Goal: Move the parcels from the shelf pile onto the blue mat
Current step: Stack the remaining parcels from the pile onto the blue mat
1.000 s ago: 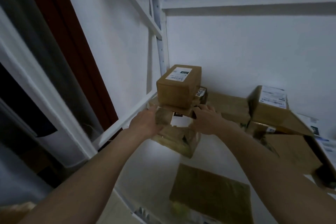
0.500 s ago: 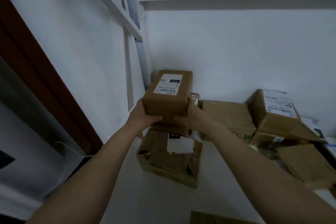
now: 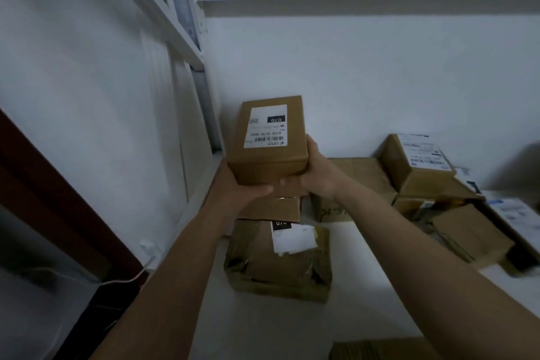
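While both hands clasp it from below, a labelled box (image 3: 267,143) is held above the white shelf (image 3: 365,295), clear of the pile. Left hand (image 3: 233,190): fingers curled under the box's near left edge, gripping it. Right hand (image 3: 314,172): thumb up the right side, fingers wrapped beneath, gripping the same box. Label: white, facing up, printed "070". Directly below, a second box (image 3: 271,209) rests on a crumpled parcel (image 3: 277,263) bearing a torn white label. To the right, a flat carton (image 3: 359,181) lies against the back wall (image 3: 365,82), and a tilted box (image 3: 418,164) tops further parcels. A brown parcel (image 3: 380,349) shows at the bottom edge.
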